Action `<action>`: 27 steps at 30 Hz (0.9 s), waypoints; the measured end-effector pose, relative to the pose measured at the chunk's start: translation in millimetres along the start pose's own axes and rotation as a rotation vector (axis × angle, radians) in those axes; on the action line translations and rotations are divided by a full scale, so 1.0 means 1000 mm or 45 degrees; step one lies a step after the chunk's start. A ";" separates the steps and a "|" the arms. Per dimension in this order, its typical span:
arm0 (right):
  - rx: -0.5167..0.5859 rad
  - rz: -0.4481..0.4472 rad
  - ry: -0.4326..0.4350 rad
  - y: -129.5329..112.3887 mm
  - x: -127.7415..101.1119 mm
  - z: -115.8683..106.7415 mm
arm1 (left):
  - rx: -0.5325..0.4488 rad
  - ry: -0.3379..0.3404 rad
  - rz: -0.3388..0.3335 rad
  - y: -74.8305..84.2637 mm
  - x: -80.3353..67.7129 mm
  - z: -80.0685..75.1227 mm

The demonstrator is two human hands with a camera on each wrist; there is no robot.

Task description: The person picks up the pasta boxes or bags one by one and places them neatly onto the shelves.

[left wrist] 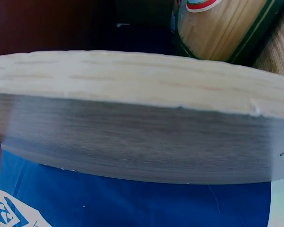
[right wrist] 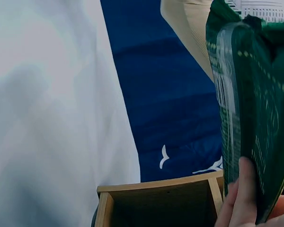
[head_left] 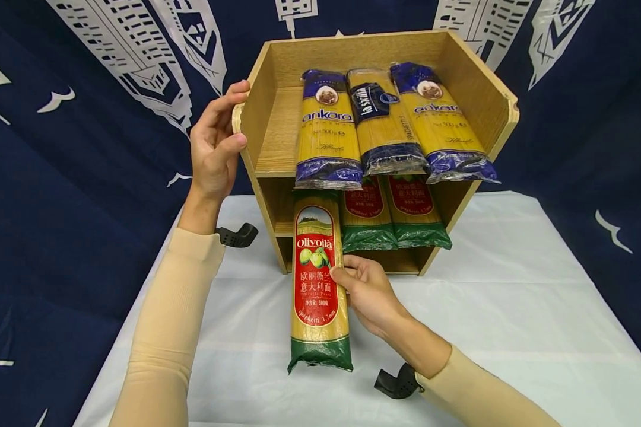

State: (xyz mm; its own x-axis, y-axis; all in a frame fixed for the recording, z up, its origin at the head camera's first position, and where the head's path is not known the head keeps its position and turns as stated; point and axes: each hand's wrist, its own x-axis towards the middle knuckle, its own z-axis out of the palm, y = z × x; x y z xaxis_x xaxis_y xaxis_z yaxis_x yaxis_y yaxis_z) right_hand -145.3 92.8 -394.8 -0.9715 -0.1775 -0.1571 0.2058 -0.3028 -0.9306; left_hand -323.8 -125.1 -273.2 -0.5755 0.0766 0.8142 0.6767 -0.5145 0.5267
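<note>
My left hand (head_left: 216,142) grips the front edge of the left side panel of a wooden shelf (head_left: 275,139), its thumb in front and fingers behind. That panel (left wrist: 132,142) fills the left wrist view, with one fingertip at the far left. In my right hand (head_left: 365,290) is a green-ended Olivoilà spaghetti pack (head_left: 317,284), pinched at its right side, thumb on the front. The pack slopes down out of the lower compartment, its top end under the upper board. From the right wrist view, its green back (right wrist: 270,118) shows with my fingers (right wrist: 246,189) against it.
On the upper level lie two ankara packs (head_left: 328,133) (head_left: 443,121) with a la Stella spaghetti pack (head_left: 387,124) between them. Two more Olivoilà packs (head_left: 365,216) (head_left: 413,210) stick out below. The shelf stands on a white-covered table (head_left: 529,308) before a dark blue patterned cloth (head_left: 577,160).
</note>
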 end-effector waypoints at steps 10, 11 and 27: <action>0.009 -0.112 0.224 0.007 -0.002 0.006 | -0.006 0.004 -0.001 -0.001 0.000 0.000; 0.012 -0.116 0.219 0.008 -0.002 0.007 | -0.006 0.004 -0.002 -0.001 0.000 0.000; 0.126 -0.041 0.097 0.006 0.000 -0.001 | -0.014 0.005 -0.004 -0.001 0.000 0.001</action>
State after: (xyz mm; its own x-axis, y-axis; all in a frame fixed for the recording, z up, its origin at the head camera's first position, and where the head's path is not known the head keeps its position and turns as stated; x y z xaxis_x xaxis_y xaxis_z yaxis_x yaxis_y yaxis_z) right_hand -144.0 91.7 -400.3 -0.9831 -0.0955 -0.1562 0.1816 -0.3989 -0.8988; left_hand -324.3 -124.0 -273.6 -0.5791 0.0748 0.8118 0.6699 -0.5237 0.5262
